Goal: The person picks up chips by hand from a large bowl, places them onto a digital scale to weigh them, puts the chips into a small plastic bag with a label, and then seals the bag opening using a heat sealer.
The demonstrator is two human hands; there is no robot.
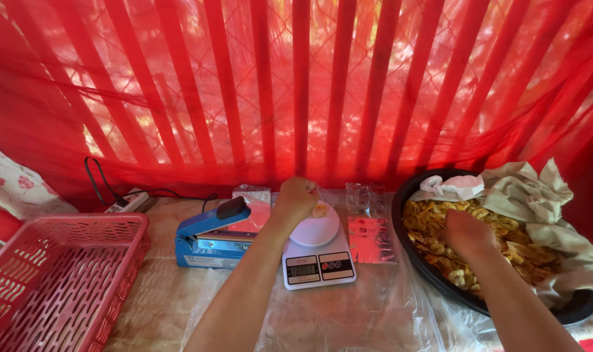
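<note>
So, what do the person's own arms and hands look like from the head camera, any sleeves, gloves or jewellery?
Both arms are bare up to the frame edge, with no sleeves in view. The left hand and right hand wear no gloves. No watch, bracelet or ring shows on either wrist or on the fingers that are visible. No markings or bandages can be seen.

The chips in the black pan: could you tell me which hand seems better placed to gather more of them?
Probably the right hand: it already rests among the chips in the black pan, while the left hand is over the scale.
</note>
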